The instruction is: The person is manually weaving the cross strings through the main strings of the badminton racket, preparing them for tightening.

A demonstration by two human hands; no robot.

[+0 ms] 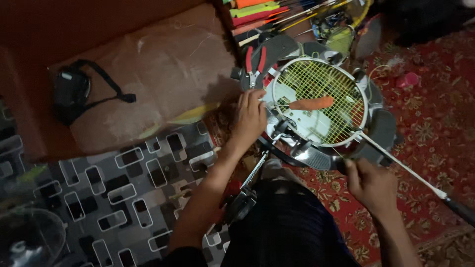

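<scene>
A racket stringing machine [316, 153] is set on the patterned red carpet [430, 128], low enough to be worked from a seated position over the knees. A badminton racket [319, 101] is clamped flat on the machine, its head held level, probably so that the yellow-green strings stay taut and reachable from above; its shaft runs out toward 4 o'clock. An orange-handled tool [310, 103] is laid across the string bed, near its middle. Red-handled pliers [255, 64] are parked at the 10 o'clock edge of the frame, close by.

The left hand [250, 117] is rested at the 9 o'clock side of the racket head, fingers curled against the rim and clamp; whether anything is pinched cannot be told. The right hand [371, 185] is placed at 5 o'clock, just below the machine's edge beside the shaft, loosely closed, its grasp not discernible.
</scene>
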